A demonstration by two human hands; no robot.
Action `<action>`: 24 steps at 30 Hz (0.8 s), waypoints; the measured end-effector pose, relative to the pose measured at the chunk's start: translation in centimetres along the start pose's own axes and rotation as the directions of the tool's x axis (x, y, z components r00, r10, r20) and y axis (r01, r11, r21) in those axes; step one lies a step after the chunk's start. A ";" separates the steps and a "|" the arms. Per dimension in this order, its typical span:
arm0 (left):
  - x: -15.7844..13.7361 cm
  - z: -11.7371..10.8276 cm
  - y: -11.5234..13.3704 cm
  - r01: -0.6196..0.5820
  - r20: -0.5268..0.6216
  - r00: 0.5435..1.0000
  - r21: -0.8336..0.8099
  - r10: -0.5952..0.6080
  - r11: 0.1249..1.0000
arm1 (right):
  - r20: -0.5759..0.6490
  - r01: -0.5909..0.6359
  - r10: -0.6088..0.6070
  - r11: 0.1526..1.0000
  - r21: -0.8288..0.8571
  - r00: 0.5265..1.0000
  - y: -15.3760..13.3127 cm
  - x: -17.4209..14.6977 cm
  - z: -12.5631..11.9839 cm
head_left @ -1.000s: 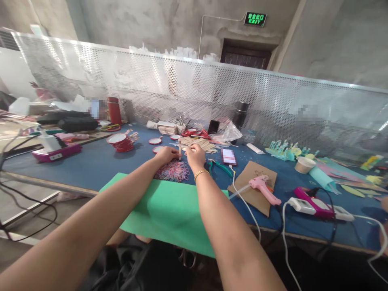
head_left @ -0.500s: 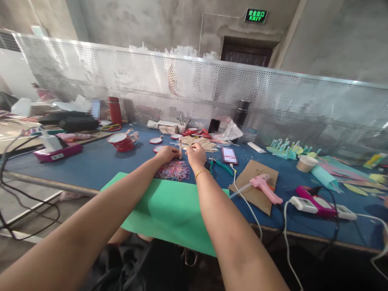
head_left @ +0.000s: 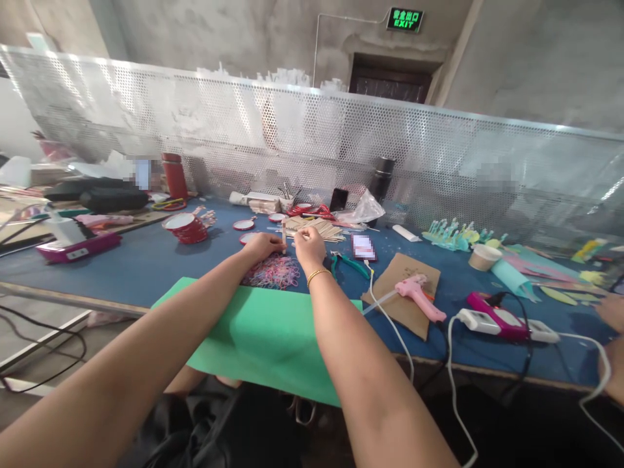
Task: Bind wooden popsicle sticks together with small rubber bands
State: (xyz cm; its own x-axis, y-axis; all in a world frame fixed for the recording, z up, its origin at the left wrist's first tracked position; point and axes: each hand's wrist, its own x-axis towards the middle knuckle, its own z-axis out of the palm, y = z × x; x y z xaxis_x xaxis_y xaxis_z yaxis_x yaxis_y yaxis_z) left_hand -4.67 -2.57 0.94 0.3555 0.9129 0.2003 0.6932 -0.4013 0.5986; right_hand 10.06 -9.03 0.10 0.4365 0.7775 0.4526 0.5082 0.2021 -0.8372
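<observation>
My left hand [head_left: 266, 247] is closed in a pinch on a short flat wooden stick [head_left: 284, 231], which stands roughly upright from the fingertips. Just to its right, my right hand [head_left: 310, 248] has thumb and fingers pressed together; what lies in them is too small to make out. Below both hands is a tangled heap of thin, colourful bands [head_left: 273, 272], pink, blue and white. A green sheet [head_left: 263, 338] hangs over the table's front edge under my forearms. Behind the hands lies a pile of flat wooden sticks [head_left: 316, 227].
To the right are green-handled pliers [head_left: 355, 265], a pink glue gun [head_left: 420, 296] on cardboard [head_left: 409, 318], and a power strip [head_left: 502, 320] with trailing cables. A stack of red-rimmed discs [head_left: 185, 229] stands left. Another person's hand [head_left: 611, 312] shows at the right edge.
The view has shifted slightly, so things appear a little further left. Another person's hand and arm have come into view at the right edge. Both my hands keep nearly the same pose.
</observation>
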 end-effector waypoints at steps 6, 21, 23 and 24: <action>0.0 0.0 -0.2 -0.025 0.001 1.000 -0.013 0.025 1.000 | 0.001 -0.008 0.008 1.000 0.014 1.000 0.2 0.3 0.2; 0.2 -0.1 -0.5 -0.045 -0.019 0.999 0.001 0.045 0.999 | 0.045 -0.022 0.023 0.999 -0.030 0.999 -0.4 0.1 0.0; 0.0 -0.2 -0.2 -0.044 -0.020 0.999 0.019 0.044 0.999 | 0.043 -0.027 0.029 0.999 -0.033 0.999 -0.6 0.0 -0.2; -0.1 -0.3 -0.1 -0.044 -0.018 0.999 0.028 0.044 0.999 | 0.043 -0.030 0.032 0.999 -0.035 0.999 -0.7 0.0 -0.2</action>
State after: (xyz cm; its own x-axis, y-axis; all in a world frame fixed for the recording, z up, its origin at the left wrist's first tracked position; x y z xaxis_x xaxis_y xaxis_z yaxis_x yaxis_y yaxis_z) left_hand -4.93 -2.64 1.09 0.3745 0.8956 0.2403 0.6943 -0.4426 0.5675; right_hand 9.87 -9.33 0.77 0.4198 0.8086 0.4123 0.5205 0.1576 -0.8392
